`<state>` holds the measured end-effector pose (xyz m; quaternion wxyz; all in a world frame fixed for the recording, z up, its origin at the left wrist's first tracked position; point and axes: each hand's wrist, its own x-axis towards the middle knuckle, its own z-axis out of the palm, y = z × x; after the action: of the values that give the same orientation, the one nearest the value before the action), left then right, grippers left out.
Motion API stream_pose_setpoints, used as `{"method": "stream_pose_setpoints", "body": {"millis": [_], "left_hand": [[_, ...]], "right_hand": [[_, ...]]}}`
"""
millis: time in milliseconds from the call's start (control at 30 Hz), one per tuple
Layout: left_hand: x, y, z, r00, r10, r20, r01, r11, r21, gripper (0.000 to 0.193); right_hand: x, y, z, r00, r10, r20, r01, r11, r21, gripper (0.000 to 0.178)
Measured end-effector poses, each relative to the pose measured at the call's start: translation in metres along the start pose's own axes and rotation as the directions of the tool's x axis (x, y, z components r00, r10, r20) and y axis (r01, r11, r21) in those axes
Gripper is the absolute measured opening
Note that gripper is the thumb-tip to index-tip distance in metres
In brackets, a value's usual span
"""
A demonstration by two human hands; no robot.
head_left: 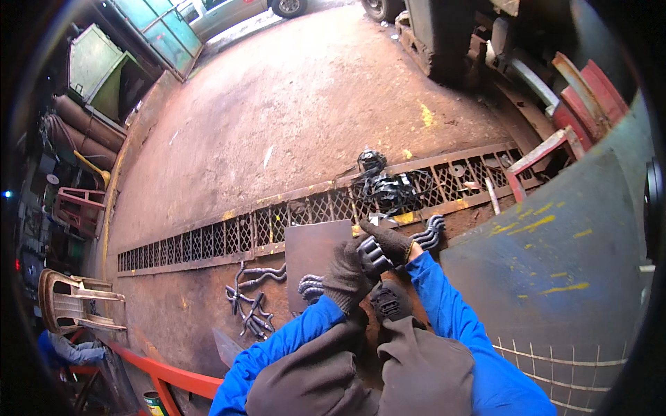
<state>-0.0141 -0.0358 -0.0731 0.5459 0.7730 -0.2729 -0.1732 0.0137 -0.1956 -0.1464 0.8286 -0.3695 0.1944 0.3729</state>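
Note:
Both my hands wear dark work gloves and meet in front of my knees. My left hand [346, 273] is closed on a bundle of short grey metal tubes [375, 256]. Curled over the same bundle from the far right side is my right hand [390, 242]. More bent grey tubes [433, 233] show just right of that hand; whether they join the held bundle is hidden. A flat metal plate [305, 252] lies left of my hands. At its near edge, beside my left wrist, sits another cluster of bent tubes [311, 286].
Loose bent pipes [254, 310] lie on the floor at the left. Beyond my hands runs a floor grating [277, 221], with black plastic scraps [390, 192] on it. A large metal sheet [555, 249] leans at the right. A plastic chair [68, 300] and red rail [166, 373] stand left.

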Motion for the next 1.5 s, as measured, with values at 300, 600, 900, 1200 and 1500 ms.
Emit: {"method": "stream_pose_setpoints", "body": {"millis": [300,600,900,1200,1500], "left_hand": [[-0.028,-0.014,-0.007,0.975,0.025,-0.22,0.109,0.811,0.575,0.07],[-0.022,0.002,-0.028,0.966,-0.16,-0.203,0.19,0.972,0.14,0.063],[-0.025,-0.007,-0.035,0.972,-0.164,-0.166,0.182,0.978,0.1,0.045],[-0.026,-0.01,-0.034,0.975,-0.147,-0.169,0.16,0.985,0.066,0.043],[-0.02,-0.007,-0.033,0.972,-0.139,-0.191,0.163,0.98,0.114,0.043]], "right_hand": [[0.001,0.01,-0.021,0.878,-0.396,0.27,0.45,0.489,-0.747,0.027],[-0.023,-0.012,0.005,0.975,-0.214,0.058,0.201,0.738,-0.644,0.036],[-0.005,0.009,-0.002,0.98,-0.122,-0.156,0.086,0.972,-0.216,0.034],[-0.002,0.017,-0.003,0.979,-0.152,-0.134,0.129,0.978,-0.164,0.033],[0.001,0.02,-0.02,0.975,-0.16,0.157,0.18,0.976,-0.121,0.036]]}}
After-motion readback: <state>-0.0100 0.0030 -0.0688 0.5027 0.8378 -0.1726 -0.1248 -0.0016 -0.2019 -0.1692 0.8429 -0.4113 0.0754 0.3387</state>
